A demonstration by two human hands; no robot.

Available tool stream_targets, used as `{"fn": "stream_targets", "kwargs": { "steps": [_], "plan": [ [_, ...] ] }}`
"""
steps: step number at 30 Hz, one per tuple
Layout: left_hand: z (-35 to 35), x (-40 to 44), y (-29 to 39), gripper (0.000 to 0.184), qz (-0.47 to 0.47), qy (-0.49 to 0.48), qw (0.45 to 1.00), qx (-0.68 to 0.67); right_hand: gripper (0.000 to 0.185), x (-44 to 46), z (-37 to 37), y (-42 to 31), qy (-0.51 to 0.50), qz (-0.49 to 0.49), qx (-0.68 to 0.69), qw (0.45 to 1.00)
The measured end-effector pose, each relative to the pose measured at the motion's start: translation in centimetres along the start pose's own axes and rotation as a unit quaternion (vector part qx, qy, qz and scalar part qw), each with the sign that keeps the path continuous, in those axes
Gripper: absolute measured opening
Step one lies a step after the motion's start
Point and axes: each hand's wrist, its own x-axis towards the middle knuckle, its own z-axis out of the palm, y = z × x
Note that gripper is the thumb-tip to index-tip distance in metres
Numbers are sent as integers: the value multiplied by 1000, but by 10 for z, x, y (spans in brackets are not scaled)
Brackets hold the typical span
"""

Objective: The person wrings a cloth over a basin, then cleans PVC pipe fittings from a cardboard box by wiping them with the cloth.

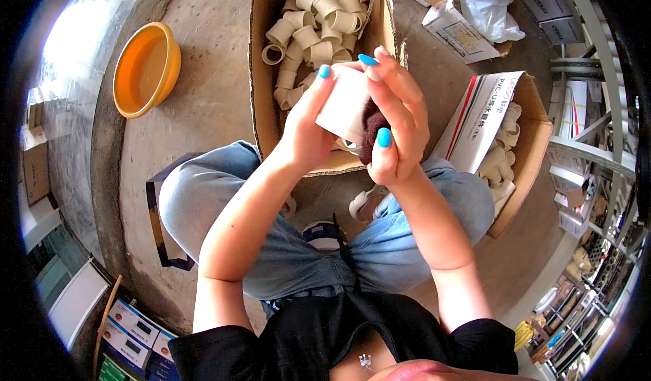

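Between my hands, above the near part of an open cardboard box [262, 109], is a white PVC pipe fitting [342, 103]. My left hand [306, 126] is closed around its left side, with the thumb along the near edge. My right hand [401, 113] presses a dark maroon cloth [372, 126] against the fitting's right side, fingers curled over the top. Several cream pipe fittings [319, 21] fill the box below. The fitting's inside is mostly hidden.
An orange basin [148, 69] stands on the concrete floor at the left. To the right, a second cardboard box [529, 170] holds more fittings. Farther back lies an open box with a white plastic bag [489, 8]. Metal shelving [597, 147] lines the right side.
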Motion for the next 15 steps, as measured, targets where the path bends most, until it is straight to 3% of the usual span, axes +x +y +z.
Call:
{"fn": "stream_targets", "kwargs": {
  "steps": [2, 3, 4, 7, 10, 11, 12, 13, 15],
  "plan": [
    [0, 1, 2, 42, 9, -9, 992, 127, 40, 5, -3, 0, -3, -25, -38, 999],
    [0, 1, 2, 39, 74, -7, 942, 328, 40, 9, -4, -5, -11, -24, -52, 998],
    [1, 2, 1, 36, 136, -5, 847, 514, 39, 11, -4, -8, -19, -23, -66, 997],
    [-5, 3, -11, 34, 92, 29, 880, 465, 33, 8, -3, -7, -27, 3, -92, 995],
    [-3, 6, -6, 37, 168, 0, 899, 404, 30, 5, -6, -4, 5, 37, -35, 999],
    [5, 0, -3, 41, 108, -23, 964, 243, 30, 2, -7, -1, 25, 32, -17, 999],
    [6, 1, -2, 53, 73, -12, 978, 195, 30, -3, -5, 3, 44, 28, 0, 999],
    [11, 1, -1, 54, 67, -6, 988, 140, 33, -12, 4, 9, 98, 82, 107, 986],
    [18, -2, -1, 55, 47, 12, 996, 77, 33, -19, 9, 5, 146, 148, 117, 971]
  ]
}}
